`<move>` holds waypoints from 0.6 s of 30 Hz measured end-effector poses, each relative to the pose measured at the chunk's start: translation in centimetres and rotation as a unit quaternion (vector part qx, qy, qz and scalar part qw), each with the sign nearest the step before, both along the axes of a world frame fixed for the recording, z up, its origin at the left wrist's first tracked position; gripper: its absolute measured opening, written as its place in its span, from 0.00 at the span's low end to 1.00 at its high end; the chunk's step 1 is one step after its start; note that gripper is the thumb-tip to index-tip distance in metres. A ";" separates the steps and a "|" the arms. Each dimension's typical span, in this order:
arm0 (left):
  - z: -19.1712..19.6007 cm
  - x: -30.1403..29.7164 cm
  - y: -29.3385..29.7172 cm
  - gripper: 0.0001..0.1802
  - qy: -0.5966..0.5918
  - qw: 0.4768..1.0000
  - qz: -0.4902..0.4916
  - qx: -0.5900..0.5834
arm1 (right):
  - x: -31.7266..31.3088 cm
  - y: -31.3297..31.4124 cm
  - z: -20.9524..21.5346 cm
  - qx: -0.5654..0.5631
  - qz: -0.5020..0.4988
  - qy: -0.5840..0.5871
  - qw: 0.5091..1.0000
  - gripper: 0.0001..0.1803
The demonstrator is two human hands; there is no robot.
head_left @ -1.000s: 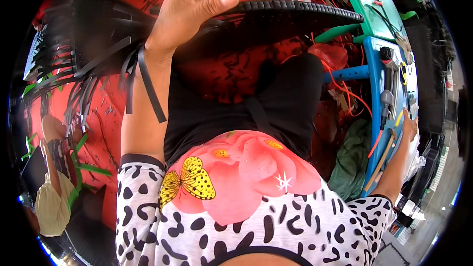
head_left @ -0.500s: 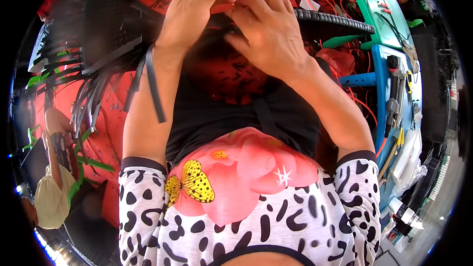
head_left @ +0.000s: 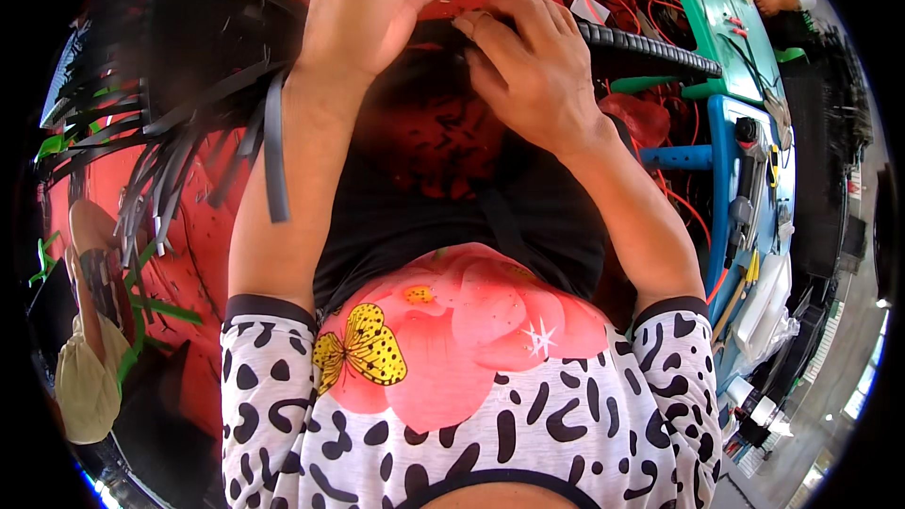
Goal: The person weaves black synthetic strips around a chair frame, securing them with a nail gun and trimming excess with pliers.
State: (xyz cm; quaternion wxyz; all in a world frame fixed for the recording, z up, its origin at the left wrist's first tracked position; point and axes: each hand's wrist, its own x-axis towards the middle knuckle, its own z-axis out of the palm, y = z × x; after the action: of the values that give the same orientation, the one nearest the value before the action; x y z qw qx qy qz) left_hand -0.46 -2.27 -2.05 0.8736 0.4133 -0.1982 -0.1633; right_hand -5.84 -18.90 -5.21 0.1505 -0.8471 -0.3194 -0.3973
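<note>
Right grip (head_left: 539,75) sits at a ribbed black rim (head_left: 650,47).

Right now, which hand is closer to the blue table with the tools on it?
Right. The right hand is by the curved black edge, left of the blue table; the left hand is farther over to the left.

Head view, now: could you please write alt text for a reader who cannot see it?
A person's right hand is at a long ribbed black rim, the open left hand beside it, over a red floor. Black strips hang at left; at right, tools lie on a blue table.
</note>
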 end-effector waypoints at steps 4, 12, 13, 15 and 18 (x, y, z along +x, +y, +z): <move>-0.4 0.4 0.2 0.25 0.084 0.996 -0.005 -0.034 | -0.3 0.1 -0.3 0.002 -0.004 -0.014 1.000 0.09; 0.4 -3.9 -1.6 0.09 -0.220 0.934 0.274 0.063 | -1.2 -1.1 -0.6 0.071 0.024 -0.013 0.997 0.15; 0.6 -4.2 -2.0 0.09 -0.384 0.847 0.348 0.117 | -1.7 -1.3 -0.6 0.072 0.024 -0.010 0.997 0.15; 0.6 -4.1 -3.0 0.08 -0.358 0.807 0.456 0.111 | -3.2 -1.6 -0.4 0.077 0.018 0.008 0.997 0.15; -0.2 -3.4 -1.5 0.10 -0.406 0.753 0.261 0.448 | -5.1 -2.6 -1.7 0.080 0.032 0.050 0.995 0.15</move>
State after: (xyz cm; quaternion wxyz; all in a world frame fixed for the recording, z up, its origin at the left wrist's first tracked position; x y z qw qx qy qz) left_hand -3.86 -3.72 -2.21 0.4344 0.8206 -0.3227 0.1840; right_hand -10.97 -21.47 -6.87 0.2458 -0.8405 -0.3058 -0.3737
